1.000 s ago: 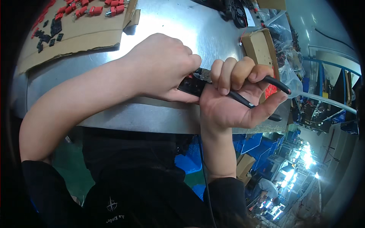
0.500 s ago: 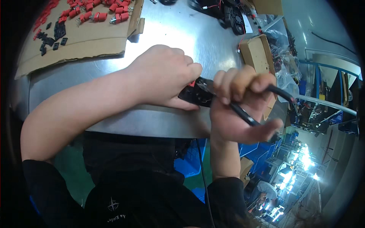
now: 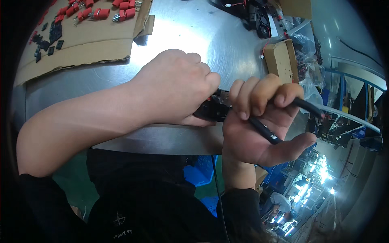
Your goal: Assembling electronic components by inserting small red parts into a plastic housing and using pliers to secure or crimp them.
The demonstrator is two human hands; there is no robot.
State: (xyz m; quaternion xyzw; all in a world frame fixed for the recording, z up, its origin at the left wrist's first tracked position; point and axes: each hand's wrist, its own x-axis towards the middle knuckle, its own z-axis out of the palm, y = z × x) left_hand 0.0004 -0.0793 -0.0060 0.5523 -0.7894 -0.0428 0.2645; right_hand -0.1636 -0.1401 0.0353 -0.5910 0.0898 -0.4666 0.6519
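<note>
My left hand (image 3: 174, 89) is closed around a flat black plastic piece (image 3: 211, 111) near the front edge of the metal table. A bit of red shows at the piece's upper side; most of it is hidden under my fingers. In my right hand (image 3: 247, 141) is a pair of pliers (image 3: 264, 130) with dark handles. My fingers wrap one handle, the other lies across the palm, and the thumb sticks out. The pliers' jaws reach the black piece beside my left fingertips; exactly what they grip cannot be made out.
On the far left lies a cardboard sheet (image 3: 93, 50) with red connector-like parts (image 3: 101, 14) and small black pieces (image 3: 55, 32). A black fan (image 3: 263, 25) with wires sits at the far right, near an open cardboard box (image 3: 278, 60). Below the table are a blue crate (image 3: 199, 172) and a black cable (image 3: 218, 190).
Both hands, with the black piece and pliers, appear slightly lower and farther right in the picture. The table items have shifted too, as the view moved. My right thumb is stretched farther out.
</note>
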